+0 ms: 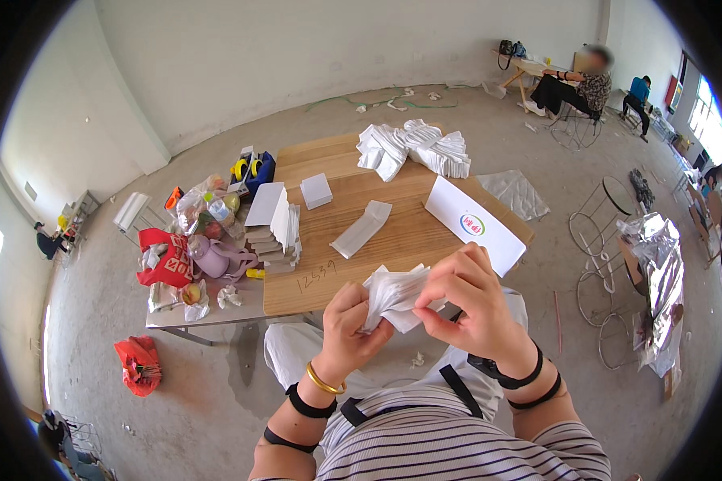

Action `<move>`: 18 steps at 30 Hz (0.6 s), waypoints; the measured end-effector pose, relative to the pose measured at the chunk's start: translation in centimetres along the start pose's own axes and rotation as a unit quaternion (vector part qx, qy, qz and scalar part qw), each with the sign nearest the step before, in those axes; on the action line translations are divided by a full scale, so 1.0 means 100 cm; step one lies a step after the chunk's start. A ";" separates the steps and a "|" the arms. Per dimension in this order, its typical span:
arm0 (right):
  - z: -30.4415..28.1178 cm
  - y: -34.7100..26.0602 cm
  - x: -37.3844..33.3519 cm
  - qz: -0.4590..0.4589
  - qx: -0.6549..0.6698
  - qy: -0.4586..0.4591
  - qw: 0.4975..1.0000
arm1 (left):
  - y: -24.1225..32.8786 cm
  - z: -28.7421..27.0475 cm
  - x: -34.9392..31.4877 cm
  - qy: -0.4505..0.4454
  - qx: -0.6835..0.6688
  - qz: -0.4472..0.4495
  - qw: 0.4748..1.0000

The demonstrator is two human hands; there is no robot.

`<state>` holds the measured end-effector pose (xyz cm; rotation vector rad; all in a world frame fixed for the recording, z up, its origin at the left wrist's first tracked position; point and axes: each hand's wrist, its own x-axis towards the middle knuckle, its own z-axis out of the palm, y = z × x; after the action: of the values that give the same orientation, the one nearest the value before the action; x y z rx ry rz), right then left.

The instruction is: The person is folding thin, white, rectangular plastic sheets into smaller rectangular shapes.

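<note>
Above the near edge of the wooden table (329, 297), my left hand (349, 325) grips a fanned stack of thin white paper pieces (397, 289), thumb in front and fingers behind. At the stack's right side my right hand (473, 301) pinches the paper edges between thumb and forefinger, its other fingers curled. Whether the pieces are sheets or flat sleeves cannot be made out. One long, flat white piece (363, 228) lies on the tabletop beyond my hands. Right of it is a white panel (475, 226) with a round coloured logo. A large heap of similar white pieces (413, 150) covers the far end.
White cards or boxes (273, 220) are stacked at the table's left, with a smaller stack (316, 191) beside them. Further left are a red bag (164, 258), a lilac bottle (210, 258) and a blue box (257, 170). Wire stool frames (594, 240) stand right. A person (586, 84) sits far right.
</note>
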<state>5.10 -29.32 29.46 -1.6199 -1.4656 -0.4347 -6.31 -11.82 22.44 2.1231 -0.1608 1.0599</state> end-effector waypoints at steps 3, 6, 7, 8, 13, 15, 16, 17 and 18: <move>-0.003 -0.003 0.000 0.004 0.030 -0.020 0.999 | -0.003 0.002 0.000 0.012 -0.012 0.005 1.000; -0.004 -0.003 -0.001 0.023 0.041 -0.025 0.999 | 0.004 0.002 0.005 0.018 -0.011 0.004 1.000; -0.003 -0.002 -0.001 0.039 0.038 -0.015 0.998 | 0.002 0.002 0.003 0.017 -0.011 0.004 1.000; -0.003 -0.002 0.000 0.039 0.038 -0.015 0.998 | -0.002 0.002 0.001 0.012 -0.008 0.010 1.000; 0.003 0.002 0.002 0.004 -0.014 -0.004 1.000 | 0.000 0.002 0.001 0.006 -0.001 0.015 1.000; 0.003 0.002 0.002 0.003 -0.013 -0.005 1.000 | 0.000 0.000 0.000 -0.003 0.012 0.019 1.000; 0.003 0.002 0.003 0.002 -0.013 -0.005 1.000 | 0.000 0.000 0.001 -0.003 0.012 0.019 1.000; 0.004 0.002 0.003 0.002 -0.013 -0.005 1.000 | 0.001 0.001 0.001 -0.001 0.012 0.019 1.000; 0.004 0.002 0.003 0.000 -0.014 -0.004 1.000 | 0.002 0.001 0.002 0.002 0.012 0.019 1.000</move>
<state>5.23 -28.79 29.35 -1.6448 -1.4713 -0.4508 -6.23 -12.02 22.64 2.1466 -0.1884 1.0924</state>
